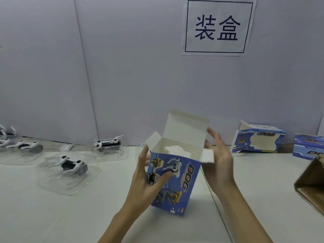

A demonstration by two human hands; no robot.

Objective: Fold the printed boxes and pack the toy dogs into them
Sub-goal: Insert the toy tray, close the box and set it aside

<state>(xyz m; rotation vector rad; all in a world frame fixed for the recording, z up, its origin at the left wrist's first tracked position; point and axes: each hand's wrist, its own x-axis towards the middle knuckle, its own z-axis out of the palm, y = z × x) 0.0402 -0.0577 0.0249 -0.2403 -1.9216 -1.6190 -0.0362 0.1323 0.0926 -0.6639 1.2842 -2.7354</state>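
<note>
A blue printed box (175,179) is standing upright at the centre of the white table (52,216), its top open, the big white lid flap (187,127) sticking up at the back and small side flaps poking out at 9 and 3 o'clock. The left hand (145,176) is gripping it from 9 o'clock: the thumb is lying curled across the printed front, the other fingers reaching behind the left wall. The right hand (219,158) is sitting at 3 o'clock of the box, fingers straight and close together, fingertips touching the lid flap's right edge.

At 9 o'clock, apart from the box, a black-and-white toy dog (73,166) is lying in a clear plastic tray (57,183); another dog (107,143) in its tray is sitting at 10 o'clock by the wall, and more are lining the far left edge. At 2 o'clock a second printed box (257,139) is lying on its side, a third (308,146) is showing partly beyond it. A brown carton (310,185) is showing at 3 o'clock. A paper sign (218,26) is hanging on the wall at 12 o'clock.
</note>
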